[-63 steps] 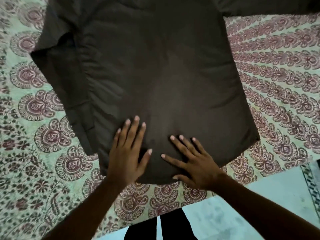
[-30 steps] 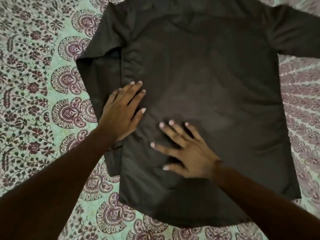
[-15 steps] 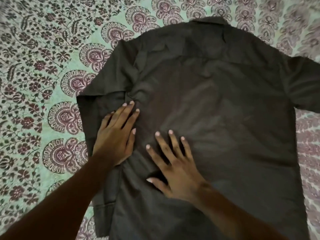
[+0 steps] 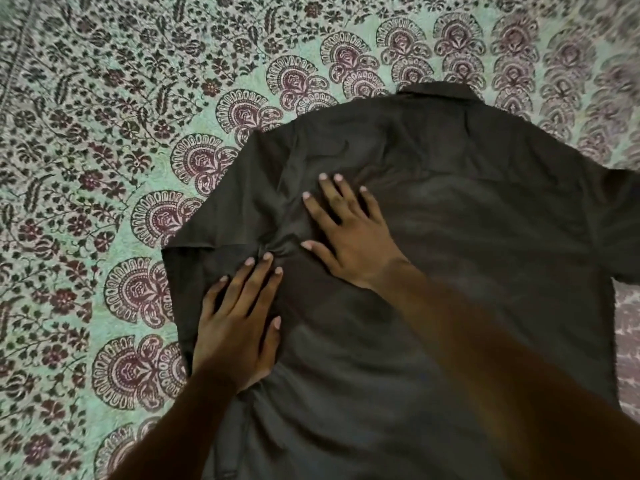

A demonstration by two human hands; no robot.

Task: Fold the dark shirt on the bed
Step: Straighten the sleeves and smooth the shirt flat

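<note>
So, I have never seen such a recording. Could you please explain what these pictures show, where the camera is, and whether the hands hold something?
There is no machine here. A person wears one camera on the head. It looks forward and down, so you see their own two arms from above. The left hand and the right hand lie flat on a dark shirt, with the fingers straight, pressing the cloth. Nothing is gripped. The shirt is spread on a patterned sheet, with its collar at the far end. Between the two hands the cloth is bunched into small wrinkles.
</note>
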